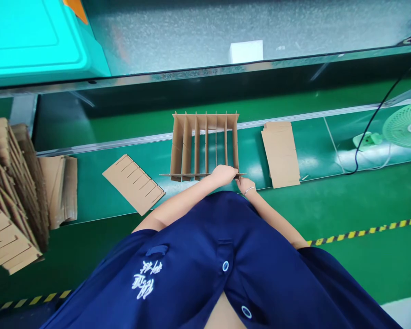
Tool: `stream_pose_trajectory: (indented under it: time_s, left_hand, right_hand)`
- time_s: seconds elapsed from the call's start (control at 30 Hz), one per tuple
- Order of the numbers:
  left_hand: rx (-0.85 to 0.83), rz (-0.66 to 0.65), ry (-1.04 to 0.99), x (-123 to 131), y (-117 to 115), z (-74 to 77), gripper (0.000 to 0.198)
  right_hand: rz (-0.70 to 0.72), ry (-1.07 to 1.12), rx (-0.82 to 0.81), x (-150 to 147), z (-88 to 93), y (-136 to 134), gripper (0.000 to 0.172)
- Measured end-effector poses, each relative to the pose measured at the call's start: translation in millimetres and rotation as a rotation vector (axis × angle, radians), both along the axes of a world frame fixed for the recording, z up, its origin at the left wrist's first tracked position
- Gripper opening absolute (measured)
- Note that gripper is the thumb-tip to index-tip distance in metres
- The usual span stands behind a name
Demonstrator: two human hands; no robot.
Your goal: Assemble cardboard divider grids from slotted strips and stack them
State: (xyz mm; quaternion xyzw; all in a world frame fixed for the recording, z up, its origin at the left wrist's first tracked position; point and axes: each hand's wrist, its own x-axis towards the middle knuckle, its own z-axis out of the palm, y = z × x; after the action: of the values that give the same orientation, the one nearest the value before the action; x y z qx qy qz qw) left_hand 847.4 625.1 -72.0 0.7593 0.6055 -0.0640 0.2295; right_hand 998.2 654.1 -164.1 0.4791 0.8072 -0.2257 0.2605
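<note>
A cardboard divider grid [206, 122] stands on the green bench, with several upright strips running away from me between a far and a near crosswise strip. My left hand [223, 175] is closed at the near strip, close to its right end. Just to the right, my right hand [245, 184] has its fingers pinched at the near right corner of the grid. A loose slotted cardboard sheet [134, 185] lies at the left. To the right is a small stack of cardboard strips [281, 154].
Stacks of slotted cardboard [17, 183] fill the left side. Above the bench runs a metal shelf [178, 36] with a turquoise bin [37, 41] and a white block [246, 51]. At the right are a green fan [404, 125], a socket [367, 140] and a black cable.
</note>
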Motion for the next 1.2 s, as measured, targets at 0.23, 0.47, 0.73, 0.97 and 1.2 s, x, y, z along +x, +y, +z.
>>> stream_pose_trajectory:
  time_s: [0.23,0.47,0.73,0.97,1.2]
  left_hand:
    - [-0.002,0.039,-0.02,-2.0,-0.5,-5.7,0.027]
    - [0.299,0.198,-0.213,-25.0,-29.6,20.2,0.027]
    - [-0.045,0.443,-0.554,-32.2,-106.2,-32.6,0.028]
    - [-0.278,0.575,-0.324,6.4,-66.5,-82.9,0.04]
    - [-0.219,0.634,-0.338,25.5,-43.2,-94.7,0.044]
  right_hand:
    - [-0.109,0.529,0.184,28.7,41.5,29.9,0.038]
    - [0.394,0.675,0.202,3.5,74.1,42.9,0.034]
    - [0.566,0.622,0.137,-19.3,91.0,48.1,0.036]
    - [0.889,0.389,-0.003,-78.0,95.0,40.3,0.04]
    - [1.01,0.288,-0.083,-84.8,82.3,51.3,0.042]
